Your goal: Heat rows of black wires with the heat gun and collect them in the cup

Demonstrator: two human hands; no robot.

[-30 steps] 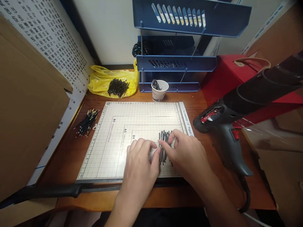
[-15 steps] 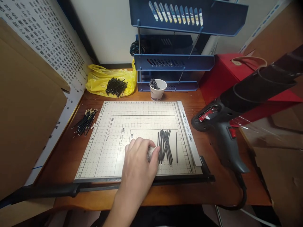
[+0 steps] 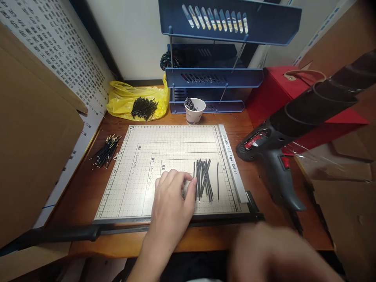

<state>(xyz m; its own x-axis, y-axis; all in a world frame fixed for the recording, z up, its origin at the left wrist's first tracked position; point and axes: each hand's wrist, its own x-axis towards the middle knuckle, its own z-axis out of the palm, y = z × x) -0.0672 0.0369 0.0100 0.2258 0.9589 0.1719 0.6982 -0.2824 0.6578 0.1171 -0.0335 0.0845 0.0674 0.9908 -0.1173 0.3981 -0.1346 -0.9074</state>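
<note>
My left hand [image 3: 172,197] rests on the gridded board of a paper cutter [image 3: 176,137], its fingers curled and thumb bent in towards them. Its thumb tip lies against the left side of a row of short black wire pieces [image 3: 205,180]; the undersides of the fingers are hidden, so what they hold, if anything, does not show. One more black wire piece [image 3: 217,182] lies apart on the right. Low at the right, my right hand [image 3: 261,250] is smeared by motion in front of the table edge, near the heat gun [image 3: 276,172]; its fingers cannot be made out.
Black wires with bare ends [image 3: 106,152] lie left of the board. Behind it are a yellow plastic bag [image 3: 120,103] with a black bundle on it, a paper cup [image 3: 194,116], a blue rack [image 3: 214,78] and a red box [image 3: 264,90]. The cutter's handle [image 3: 67,234] runs along the front.
My right hand has come into view from the lower right. My left hand has stayed nearly in place beside the wire pieces. The whole view has shifted slightly.
</note>
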